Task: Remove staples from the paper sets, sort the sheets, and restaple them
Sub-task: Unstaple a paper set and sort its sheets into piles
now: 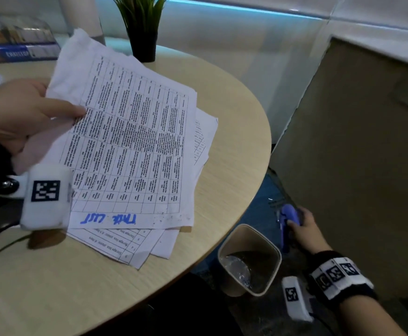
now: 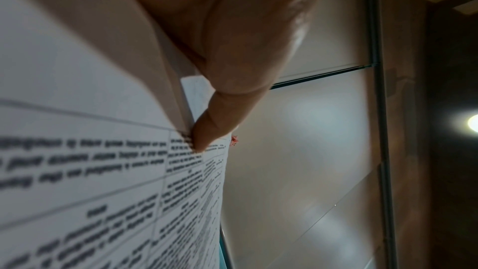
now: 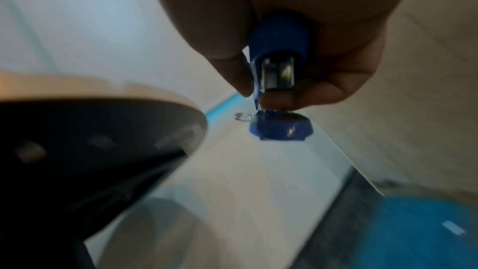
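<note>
Our left hand (image 1: 16, 117) pinches a set of printed sheets (image 1: 130, 141) near one edge, thumb on top, lifting it above the loose papers (image 1: 198, 141) on the round table (image 1: 234, 112). Our right hand (image 1: 304, 229) is curled around a blue stapler (image 1: 289, 214), held low beside the table, just past the bin (image 1: 249, 260) on the floor. We judge this the staple-disposal step: a small bent wire seems to cling at the tool's tip in the right wrist view. Next we bring the tool back up to the papers. Blur hides that wire's shape, and the sheet's stapled corner cannot be made out.
</note>
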Demonstrator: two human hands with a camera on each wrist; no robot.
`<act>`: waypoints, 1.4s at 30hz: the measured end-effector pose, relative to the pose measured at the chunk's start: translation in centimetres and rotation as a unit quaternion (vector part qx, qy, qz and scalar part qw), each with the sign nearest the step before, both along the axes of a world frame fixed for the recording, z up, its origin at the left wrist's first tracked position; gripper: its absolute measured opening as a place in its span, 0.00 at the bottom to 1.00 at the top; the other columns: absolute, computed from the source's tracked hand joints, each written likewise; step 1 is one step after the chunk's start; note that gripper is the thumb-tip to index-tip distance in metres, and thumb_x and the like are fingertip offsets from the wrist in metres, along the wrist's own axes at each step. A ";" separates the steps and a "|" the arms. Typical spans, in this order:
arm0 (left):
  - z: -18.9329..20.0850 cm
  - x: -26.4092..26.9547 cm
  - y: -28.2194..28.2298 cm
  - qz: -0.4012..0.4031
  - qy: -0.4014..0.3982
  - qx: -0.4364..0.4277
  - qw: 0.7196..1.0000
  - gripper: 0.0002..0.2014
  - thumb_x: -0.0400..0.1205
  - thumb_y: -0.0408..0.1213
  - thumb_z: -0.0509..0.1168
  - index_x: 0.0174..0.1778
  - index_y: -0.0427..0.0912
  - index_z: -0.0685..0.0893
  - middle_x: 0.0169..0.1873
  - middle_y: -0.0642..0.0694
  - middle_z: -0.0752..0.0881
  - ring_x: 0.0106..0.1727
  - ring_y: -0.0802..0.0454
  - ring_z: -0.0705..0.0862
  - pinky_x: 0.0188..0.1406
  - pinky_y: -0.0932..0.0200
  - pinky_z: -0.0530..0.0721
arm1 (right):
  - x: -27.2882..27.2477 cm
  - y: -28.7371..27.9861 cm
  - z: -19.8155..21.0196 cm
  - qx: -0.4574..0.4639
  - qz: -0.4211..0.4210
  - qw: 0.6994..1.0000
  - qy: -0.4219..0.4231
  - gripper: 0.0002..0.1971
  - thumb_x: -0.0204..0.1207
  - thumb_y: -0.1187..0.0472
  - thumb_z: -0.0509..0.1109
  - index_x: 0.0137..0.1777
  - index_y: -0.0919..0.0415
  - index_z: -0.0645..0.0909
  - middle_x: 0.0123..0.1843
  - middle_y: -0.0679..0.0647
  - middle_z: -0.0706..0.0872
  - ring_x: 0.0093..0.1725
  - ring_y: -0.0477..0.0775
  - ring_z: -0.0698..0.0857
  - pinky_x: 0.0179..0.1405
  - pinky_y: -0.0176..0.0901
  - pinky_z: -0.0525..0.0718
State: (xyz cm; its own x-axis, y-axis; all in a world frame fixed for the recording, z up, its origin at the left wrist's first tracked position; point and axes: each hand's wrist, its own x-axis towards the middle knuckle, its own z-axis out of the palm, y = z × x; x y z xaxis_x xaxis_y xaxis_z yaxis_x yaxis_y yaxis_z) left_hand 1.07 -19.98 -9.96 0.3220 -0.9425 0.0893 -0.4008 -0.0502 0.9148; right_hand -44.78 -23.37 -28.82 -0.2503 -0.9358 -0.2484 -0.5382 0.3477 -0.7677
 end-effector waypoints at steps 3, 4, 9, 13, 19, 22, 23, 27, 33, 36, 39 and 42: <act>-0.3 -0.4 -0.6 -0.019 0.064 0.030 0.997 0.22 0.79 0.22 0.65 0.26 0.50 0.91 0.20 0.53 0.88 0.20 0.58 0.87 0.15 0.66 0.82 | 1.0 -0.2 7.7 -0.142 -0.027 0.989 -0.035 0.25 0.78 0.67 0.63 0.73 0.52 0.65 0.63 0.59 0.77 0.53 0.59 0.80 0.55 0.54 0.79; -0.6 -0.1 -0.7 -0.013 0.059 0.038 0.997 0.22 0.80 0.21 0.63 0.27 0.48 0.92 0.21 0.52 0.89 0.20 0.56 0.87 0.17 0.64 0.83 | 1.5 -0.4 10.3 -0.185 -0.021 0.982 -0.021 0.26 0.77 0.68 0.64 0.72 0.50 0.65 0.60 0.57 0.77 0.52 0.58 0.80 0.54 0.52 0.79; 0.0 0.3 -0.4 0.006 0.060 0.052 0.997 0.09 0.79 0.23 0.66 0.43 0.42 0.86 0.32 0.46 0.92 0.38 0.43 0.87 0.53 0.46 0.84 | 5.7 -2.9 20.9 -0.278 0.086 0.956 0.032 0.31 0.74 0.72 0.61 0.75 0.48 0.61 0.55 0.57 0.77 0.42 0.56 0.79 0.39 0.43 0.77; 0.3 -0.1 0.1 0.006 0.061 0.068 0.996 0.13 0.78 0.19 0.65 0.43 0.43 0.85 0.31 0.46 0.92 0.43 0.40 0.87 0.58 0.42 0.82 | 10.8 -8.4 24.3 -0.223 0.214 0.937 0.166 0.32 0.76 0.71 0.63 0.78 0.53 0.59 0.56 0.62 0.77 0.47 0.58 0.77 0.47 0.43 0.73; 0.9 -0.4 0.6 0.019 0.071 0.082 0.994 0.13 0.76 0.19 0.66 0.52 0.37 0.85 0.48 0.32 0.89 0.51 0.31 0.87 0.60 0.36 0.83 | 16.3 -14.1 22.4 -0.059 0.312 0.871 0.374 0.30 0.77 0.65 0.64 0.79 0.60 0.60 0.70 0.66 0.76 0.65 0.65 0.78 0.56 0.47 0.74; 0.8 -0.1 0.4 0.014 0.054 0.084 0.995 0.13 0.76 0.19 0.66 0.50 0.39 0.85 0.46 0.35 0.90 0.50 0.33 0.88 0.59 0.37 0.84 | 16.9 -14.2 21.6 -0.014 0.317 0.859 0.401 0.28 0.79 0.62 0.61 0.78 0.59 0.58 0.69 0.67 0.77 0.65 0.66 0.78 0.62 0.50 0.75; 0.9 -0.1 0.5 0.014 0.050 0.085 0.995 0.14 0.75 0.18 0.66 0.49 0.41 0.86 0.46 0.36 0.91 0.49 0.35 0.88 0.58 0.39 0.85 | 16.8 -14.2 21.4 -0.011 0.320 0.855 0.408 0.26 0.79 0.61 0.61 0.77 0.58 0.60 0.68 0.67 0.78 0.64 0.66 0.79 0.62 0.50 0.75; 1.1 -0.3 0.8 0.007 0.052 0.074 0.996 0.14 0.76 0.18 0.64 0.50 0.40 0.85 0.45 0.37 0.91 0.46 0.39 0.89 0.47 0.49 0.85 | 16.6 -14.1 21.9 -0.002 0.309 0.840 0.446 0.32 0.77 0.54 0.66 0.79 0.55 0.59 0.67 0.64 0.79 0.62 0.64 0.81 0.62 0.50 0.79; 3.2 -2.1 2.1 -0.054 -0.014 0.003 0.998 0.20 0.74 0.21 0.69 0.57 0.47 0.86 0.47 0.47 0.93 0.48 0.48 0.92 0.55 0.46 0.87 | 19.3 -11.2 27.4 -0.228 0.372 0.891 0.128 0.39 0.68 0.46 0.76 0.77 0.51 0.64 0.69 0.57 0.79 0.68 0.57 0.79 0.68 0.48 0.75; 5.6 -3.4 3.2 -0.095 -0.102 -0.038 0.990 0.18 0.76 0.23 0.70 0.53 0.52 0.87 0.46 0.53 0.93 0.46 0.57 0.91 0.50 0.53 0.87 | 20.0 -9.9 29.3 -0.157 0.457 0.875 -0.003 0.50 0.47 0.42 0.86 0.71 0.52 0.70 0.61 0.57 0.86 0.62 0.58 0.85 0.65 0.57 0.81; 8.0 -4.1 4.2 -0.098 -0.196 -0.078 0.973 0.17 0.77 0.30 0.69 0.57 0.56 0.85 0.50 0.57 0.91 0.50 0.62 0.89 0.51 0.52 0.87 | 19.3 -8.9 29.7 -0.065 0.520 0.847 -0.090 0.29 0.55 0.60 0.84 0.58 0.67 0.82 0.53 0.63 0.90 0.51 0.62 0.90 0.54 0.56 0.87; 9.2 -4.2 4.6 0.030 -0.349 -0.157 0.923 0.21 0.78 0.37 0.68 0.66 0.57 0.79 0.56 0.52 0.87 0.57 0.51 0.85 0.60 0.44 0.82 | 18.6 -7.4 28.8 -0.148 0.457 0.861 -0.167 0.12 0.55 0.67 0.83 0.38 0.65 0.88 0.37 0.57 0.92 0.33 0.52 0.90 0.36 0.44 0.89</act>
